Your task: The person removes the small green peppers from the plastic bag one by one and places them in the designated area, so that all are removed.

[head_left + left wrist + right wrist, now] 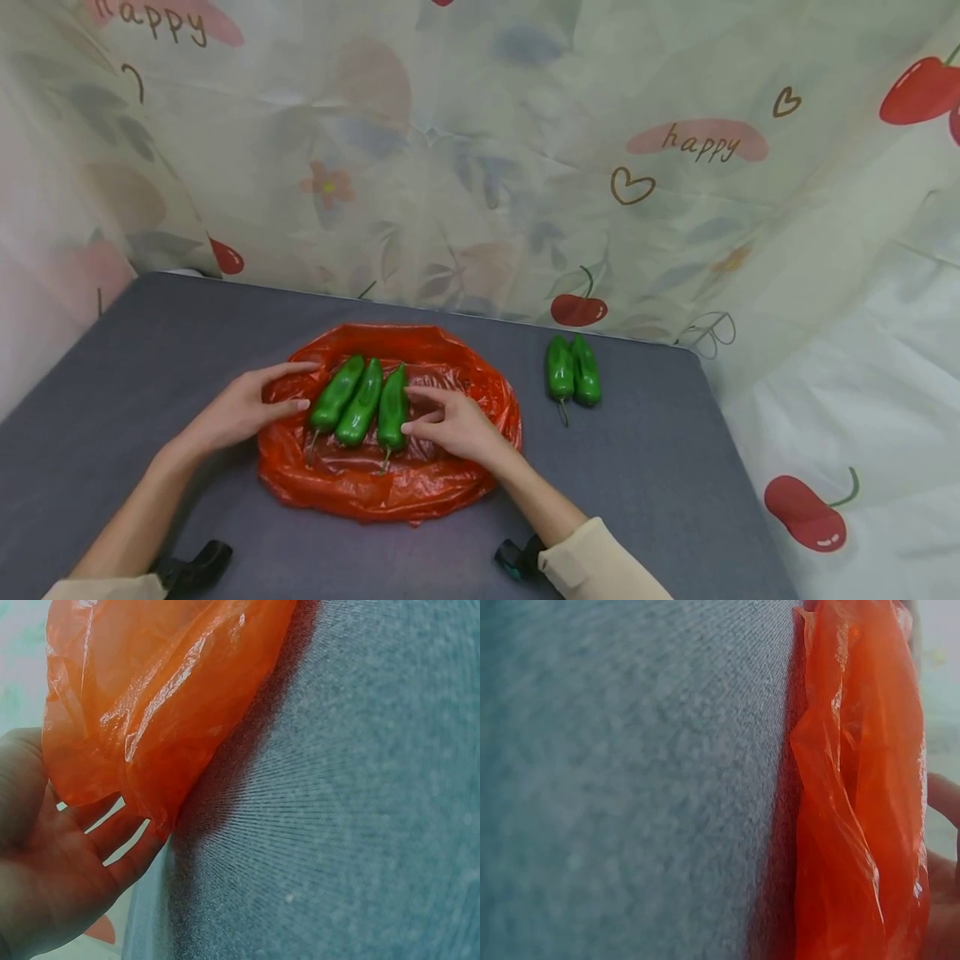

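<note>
A red plastic bag (360, 498) lies on the table with its rim rolled into an open ring. Three green peppers (360, 403) are lined up side by side inside it, stems toward the person. My right hand (457, 425) reaches over the bag from the right, its thumb and index fingertips at the right side of the rightmost pepper (392, 412). At the bag's left rim is my left hand (236, 408), thumb and fingers apart. The left wrist view shows these fingers (127, 851) spread against the bag's outer side. In the right wrist view the bag hides most of the right hand.
Two more green peppers (587, 373) lie close together on the grey tablecloth (637, 500) to the right of the bag. A printed curtain (480, 208) hangs behind the table's far edge and along the sides. Dark straps (198, 567) sit at both wrists.
</note>
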A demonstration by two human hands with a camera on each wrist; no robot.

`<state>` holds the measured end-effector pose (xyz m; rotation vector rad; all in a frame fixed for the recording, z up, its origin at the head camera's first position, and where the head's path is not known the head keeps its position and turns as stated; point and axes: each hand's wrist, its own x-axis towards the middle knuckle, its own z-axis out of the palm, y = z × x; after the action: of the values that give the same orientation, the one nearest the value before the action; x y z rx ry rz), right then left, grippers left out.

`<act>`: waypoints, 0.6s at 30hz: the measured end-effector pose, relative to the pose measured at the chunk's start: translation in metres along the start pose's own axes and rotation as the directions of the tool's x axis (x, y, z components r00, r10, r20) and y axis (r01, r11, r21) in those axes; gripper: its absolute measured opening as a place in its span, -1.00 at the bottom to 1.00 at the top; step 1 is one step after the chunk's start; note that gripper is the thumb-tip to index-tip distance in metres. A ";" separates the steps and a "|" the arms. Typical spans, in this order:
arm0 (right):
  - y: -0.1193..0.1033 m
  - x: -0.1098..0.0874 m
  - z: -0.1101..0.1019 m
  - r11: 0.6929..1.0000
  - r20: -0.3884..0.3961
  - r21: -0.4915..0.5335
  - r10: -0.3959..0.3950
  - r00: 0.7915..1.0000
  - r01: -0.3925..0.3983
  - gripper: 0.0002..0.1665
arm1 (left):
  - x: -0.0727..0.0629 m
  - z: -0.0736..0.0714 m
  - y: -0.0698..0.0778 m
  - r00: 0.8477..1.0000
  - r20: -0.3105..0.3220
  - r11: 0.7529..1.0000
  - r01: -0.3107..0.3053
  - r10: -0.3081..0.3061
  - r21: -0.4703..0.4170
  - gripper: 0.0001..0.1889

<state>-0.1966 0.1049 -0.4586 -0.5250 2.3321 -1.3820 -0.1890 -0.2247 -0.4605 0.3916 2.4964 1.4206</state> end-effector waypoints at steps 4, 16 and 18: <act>-0.002 0.002 0.004 0.999 0.002 -0.047 0.017 1.000 -0.017 -0.30 | 0.000 0.001 0.000 1.000 0.000 1.000 0.002 -0.002 -0.001 -0.41; -0.004 0.005 0.013 0.994 0.010 -0.110 -0.025 1.000 0.026 -0.20 | 0.001 0.001 -0.003 1.000 0.003 1.000 0.017 -0.017 -0.011 -0.42; -0.004 0.006 0.015 0.991 0.011 -0.129 -0.039 0.999 0.040 -0.19 | 0.001 0.001 -0.003 1.000 -0.001 1.000 0.012 -0.012 0.004 -0.43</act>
<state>-0.1940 0.0892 -0.4626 -0.6165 2.4278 -1.2488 -0.1898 -0.2246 -0.4636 0.3757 2.4979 1.4119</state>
